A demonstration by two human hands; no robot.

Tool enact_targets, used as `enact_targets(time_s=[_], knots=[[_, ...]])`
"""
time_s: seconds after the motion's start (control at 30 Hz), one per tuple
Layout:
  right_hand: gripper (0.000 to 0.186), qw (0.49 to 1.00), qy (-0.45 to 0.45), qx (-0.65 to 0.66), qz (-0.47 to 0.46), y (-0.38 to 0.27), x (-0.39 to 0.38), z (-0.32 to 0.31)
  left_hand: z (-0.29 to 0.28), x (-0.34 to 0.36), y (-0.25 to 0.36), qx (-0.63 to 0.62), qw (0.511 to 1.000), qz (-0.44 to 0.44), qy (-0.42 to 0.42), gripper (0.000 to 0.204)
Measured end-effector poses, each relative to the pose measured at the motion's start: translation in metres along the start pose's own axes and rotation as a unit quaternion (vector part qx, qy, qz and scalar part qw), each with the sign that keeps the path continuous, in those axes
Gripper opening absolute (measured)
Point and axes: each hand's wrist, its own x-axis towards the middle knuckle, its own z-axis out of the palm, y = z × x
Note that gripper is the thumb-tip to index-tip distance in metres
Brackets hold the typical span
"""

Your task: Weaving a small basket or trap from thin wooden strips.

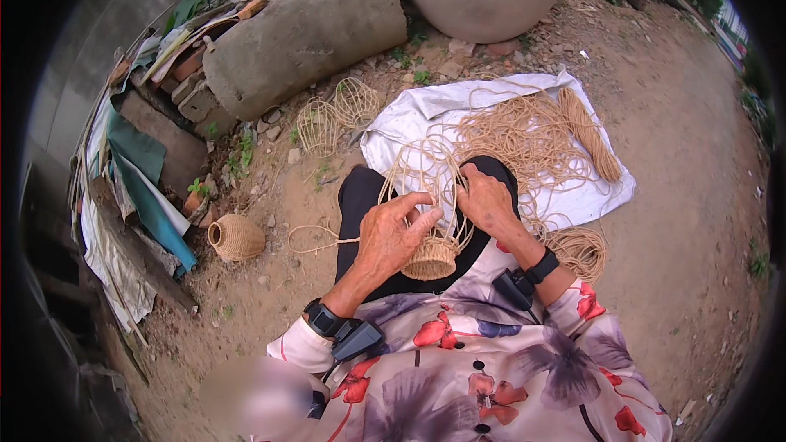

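Observation:
A small half-woven basket (431, 258) rests on my lap, its woven base toward me and bare upright cane spokes (426, 172) fanning away. My left hand (391, 233) grips the basket's side, and a loose cane strand (315, 237) trails off to its left. My right hand (485, 200) pinches the spokes near the top of the weave. Both wrists wear black bands with small devices. I sit on dirt ground in black trousers and a flowered blouse.
A white sheet (434, 110) ahead carries a tangled heap of cane strands (524, 135) and a tied bundle (589, 135). Two bare wire-like basket frames (336, 115) lie beyond my knee. A finished small basket (236, 237) lies left. Concrete cylinders (303, 33), bricks and tarps crowd the back left.

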Motion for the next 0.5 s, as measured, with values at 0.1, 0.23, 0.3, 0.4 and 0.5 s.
enact_targets(time_s=[0.1,0.23,0.3,0.4,0.5], knots=[[0.032,1.0,0.016,0.013,-0.013,0.004,-0.001,0.0,0.009,0.006,-0.007,0.09,0.99,0.084,0.067,0.022],[0.032,0.999,0.029,0.027,-0.018,0.007,0.0,0.001,0.013,0.008,-0.004,0.167,0.978,0.113,0.055,0.02],[0.032,0.999,0.028,0.031,-0.017,0.006,0.0,0.001,0.019,0.01,-0.003,0.191,0.976,0.095,0.048,0.022],[0.033,0.999,0.015,0.033,-0.004,0.005,0.001,0.001,0.017,0.012,0.007,0.228,0.972,0.054,0.027,0.029],[0.033,0.999,0.018,0.039,0.005,0.005,0.0,0.001,0.014,0.005,-0.004,0.087,0.993,0.077,0.037,0.032]])
